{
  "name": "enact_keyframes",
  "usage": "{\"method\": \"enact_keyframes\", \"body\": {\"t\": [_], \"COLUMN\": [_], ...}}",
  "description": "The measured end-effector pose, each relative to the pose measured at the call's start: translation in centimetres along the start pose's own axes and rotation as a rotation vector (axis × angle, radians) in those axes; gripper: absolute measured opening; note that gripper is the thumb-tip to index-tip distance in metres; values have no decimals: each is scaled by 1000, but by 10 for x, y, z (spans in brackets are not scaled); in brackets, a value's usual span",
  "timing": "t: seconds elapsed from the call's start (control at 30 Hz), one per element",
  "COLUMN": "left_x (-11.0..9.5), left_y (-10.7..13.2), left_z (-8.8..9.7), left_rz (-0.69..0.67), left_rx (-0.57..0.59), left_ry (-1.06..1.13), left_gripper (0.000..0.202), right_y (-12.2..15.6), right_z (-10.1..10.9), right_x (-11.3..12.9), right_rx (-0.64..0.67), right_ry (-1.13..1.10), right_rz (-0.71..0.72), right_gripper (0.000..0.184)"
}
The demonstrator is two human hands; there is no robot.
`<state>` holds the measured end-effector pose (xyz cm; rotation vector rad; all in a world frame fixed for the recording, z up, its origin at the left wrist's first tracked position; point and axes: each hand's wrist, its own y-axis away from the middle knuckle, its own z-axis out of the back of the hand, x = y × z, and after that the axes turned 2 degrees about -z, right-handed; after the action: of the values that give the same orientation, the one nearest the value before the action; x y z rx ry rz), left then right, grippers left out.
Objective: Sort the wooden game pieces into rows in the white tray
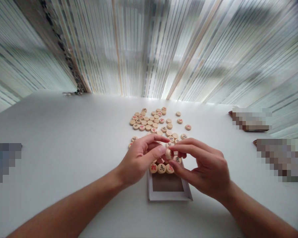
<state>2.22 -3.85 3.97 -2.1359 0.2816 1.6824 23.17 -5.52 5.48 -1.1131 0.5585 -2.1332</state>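
Both my hands meet over the far end of a small white box (169,197) on the white table (64,148). My left hand (141,160) and my right hand (201,167) together pinch one round wooden chess piece (168,153) between their fingertips, held on edge. Inside the box, a row of three round pieces (161,168) with red and black characters lies flat just under my fingers. The rest of the box floor shows brown and bare.
Several more wooden chess pieces (151,120) lie scattered in a loose heap beyond my hands. Two pixelated objects (252,119) sit at the right table edge, another (3,160) at the left. A striped curtain hangs behind the table.
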Motion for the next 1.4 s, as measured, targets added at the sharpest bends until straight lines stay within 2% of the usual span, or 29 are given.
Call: {"method": "enact_keyframes", "body": {"t": [0.1, 0.2, 0.3, 0.4, 0.63, 0.83, 1.07, 1.4], "left_x": [1, 7, 13, 14, 11, 12, 14, 15], "left_y": [-4, -9, -11, -10, -8, -9, -9, -11], "left_z": [11, 21, 23, 19, 17, 18, 18, 17], "left_rz": [-161, -211, -227, -272, -306, -330, -340, -354], "left_rx": [-161, -270, -273, -226, -223, -223, -236, -236], "left_ry": [-273, -439, -533, -619, -664, -662, -667, -667], "left_gripper": [22, 20, 20, 19, 18, 17, 16, 16], "right_y": [2, 8, 17, 23, 28, 33, 36, 39], "right_z": [2, -3, -12, -17, -19, -23, -28, -33], "right_x": [7, 13, 18, 21, 20, 17, 16, 16], "right_rx": [129, 336, 476, 538, 568, 505, 436, 410], "right_ry": [2, 47, 142, 175, 160, 236, 320, 334], "right_rz": [22, 97, 150, 150, 108, 169, 193, 188], "right_gripper": [22, 18, 16, 19, 19, 20, 29, 28]}}
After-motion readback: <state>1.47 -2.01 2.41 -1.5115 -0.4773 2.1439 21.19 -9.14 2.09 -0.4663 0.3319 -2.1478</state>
